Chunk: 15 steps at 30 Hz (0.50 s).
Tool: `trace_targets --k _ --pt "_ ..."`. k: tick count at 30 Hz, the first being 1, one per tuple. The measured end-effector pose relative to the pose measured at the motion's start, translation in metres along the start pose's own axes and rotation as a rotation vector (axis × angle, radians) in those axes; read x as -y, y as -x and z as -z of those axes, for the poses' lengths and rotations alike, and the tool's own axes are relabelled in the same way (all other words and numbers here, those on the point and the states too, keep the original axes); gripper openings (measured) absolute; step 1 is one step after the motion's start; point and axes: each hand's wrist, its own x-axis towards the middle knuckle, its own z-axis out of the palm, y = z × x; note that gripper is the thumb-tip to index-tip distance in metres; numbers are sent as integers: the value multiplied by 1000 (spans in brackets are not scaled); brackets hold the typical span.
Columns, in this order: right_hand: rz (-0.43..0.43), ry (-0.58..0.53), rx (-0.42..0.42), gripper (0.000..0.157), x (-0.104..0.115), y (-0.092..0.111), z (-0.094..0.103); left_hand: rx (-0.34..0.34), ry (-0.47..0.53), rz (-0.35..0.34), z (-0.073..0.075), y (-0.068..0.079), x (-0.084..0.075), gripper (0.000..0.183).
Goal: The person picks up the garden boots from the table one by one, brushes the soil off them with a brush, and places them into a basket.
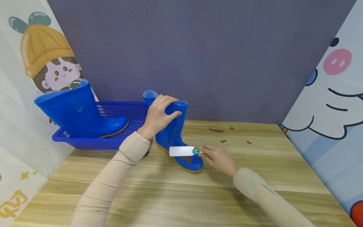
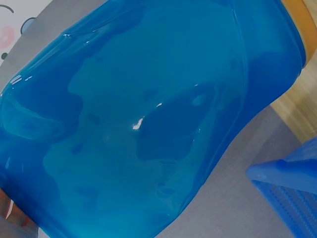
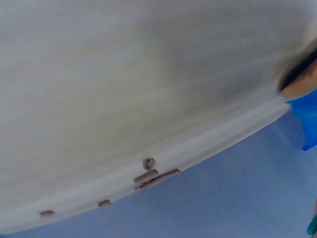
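Note:
A blue rubber boot [image 1: 171, 132] with a tan sole stands upright on the table, toe angled toward the front right. My left hand [image 1: 159, 114] grips the top of its shaft, thumb on the near right side. Glossy blue shaft [image 2: 148, 114] fills most of the left wrist view. My right hand [image 1: 219, 157] pinches the handle of a white brush [image 1: 181, 151] with a green end mark. The brush lies across the boot's foot, partly covering a brownish patch [image 1: 187, 160] near the toe. Its bristles are hidden from above.
A second blue boot [image 1: 82, 115] sits tilted in a blue plastic basket [image 1: 93, 144] at the left. Several small brown bits [image 1: 216, 130] lie on the wooden table [image 1: 269, 164] at the back right. A grey panel [image 1: 198, 56] rises behind the table.

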Motion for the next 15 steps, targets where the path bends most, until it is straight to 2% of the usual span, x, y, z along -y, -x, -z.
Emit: trace_targets --k 3,5,7,11,15 --pt "75 23 5 35 -10 -7 -7 4 -2 5 -2 1 -1 41" --pt "73 30 49 33 -15 -8 -8 3 0 8 -4 2 -1 40" --pt "27 9 113 30 -17 -5 -8 1 1 7 -5 2 -2 40" --pt "-119 -88 235 29 -16 1 -3 -18 -6 -5 -5 2 -1 40" --pt "-200 -148 298 32 -14 4 0 -38 -16 -13 -3 2 1 38"
